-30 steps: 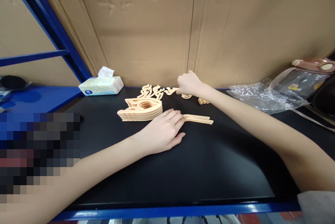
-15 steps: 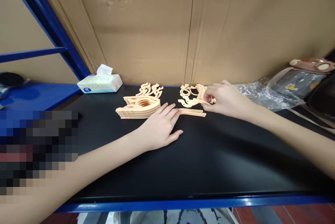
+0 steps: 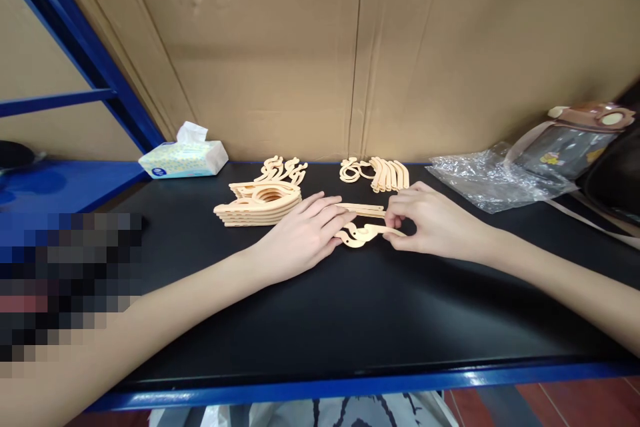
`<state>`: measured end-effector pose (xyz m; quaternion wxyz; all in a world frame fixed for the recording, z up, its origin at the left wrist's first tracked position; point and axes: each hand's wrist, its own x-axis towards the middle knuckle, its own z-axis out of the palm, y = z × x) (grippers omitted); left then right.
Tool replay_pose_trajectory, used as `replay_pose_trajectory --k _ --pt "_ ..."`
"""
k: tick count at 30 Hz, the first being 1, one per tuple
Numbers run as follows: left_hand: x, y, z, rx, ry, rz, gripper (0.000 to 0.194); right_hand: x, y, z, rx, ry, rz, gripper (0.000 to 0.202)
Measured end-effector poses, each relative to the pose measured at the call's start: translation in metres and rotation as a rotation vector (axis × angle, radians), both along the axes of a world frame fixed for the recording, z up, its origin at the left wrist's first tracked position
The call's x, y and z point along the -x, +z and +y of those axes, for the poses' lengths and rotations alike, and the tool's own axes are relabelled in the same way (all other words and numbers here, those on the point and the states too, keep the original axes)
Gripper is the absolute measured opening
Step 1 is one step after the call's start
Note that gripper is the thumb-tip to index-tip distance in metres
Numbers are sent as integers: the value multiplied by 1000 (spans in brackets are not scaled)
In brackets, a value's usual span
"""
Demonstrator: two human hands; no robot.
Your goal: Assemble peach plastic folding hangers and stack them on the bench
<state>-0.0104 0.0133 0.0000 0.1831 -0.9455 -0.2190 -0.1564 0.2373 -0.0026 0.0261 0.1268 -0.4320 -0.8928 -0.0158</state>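
Observation:
Between my two hands, low over the black tabletop (image 3: 320,320), is a beige curved plastic piece (image 3: 367,234) with a wavy, hook-like shape and small holes. My right hand (image 3: 427,220) pinches its right end between thumb and fingers. The thumb and fingers of my left hand (image 3: 305,234) close on its left end, partly hiding it. Just behind it lie slim beige plastic strips (image 3: 367,209), their left ends covered by my left fingers. A neat stack of beige plastic frames (image 3: 257,214) sits against the far side of my left hand.
Several curved beige arms (image 3: 390,175) lie in a row at the back, beside ring-shaped pieces (image 3: 349,171). Loose beige hooks (image 3: 285,170) lie behind the stack. A tissue pack (image 3: 185,159) stands at back left; clear plastic wrap (image 3: 493,177) and a bottle (image 3: 565,147) at right.
My right hand has brought the curved piece nearer and left, away from the back row. My left hand has closed from lying flat with its thumb spread to gripping the piece's left end.

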Motion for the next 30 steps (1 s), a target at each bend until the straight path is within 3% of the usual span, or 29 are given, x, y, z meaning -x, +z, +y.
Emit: replay_pose_trajectory --k 5,17,30 --pt "2 2 1 83 -69 -16 28 1 -6 -2 30 48 25 12" --pt "7 16 -2 466 -49 -66 19 1 -12 -3 83 116 37 22" --pt "6 16 -2 454 -46 -69 16 7 -17 -8 -54 114 98 16"
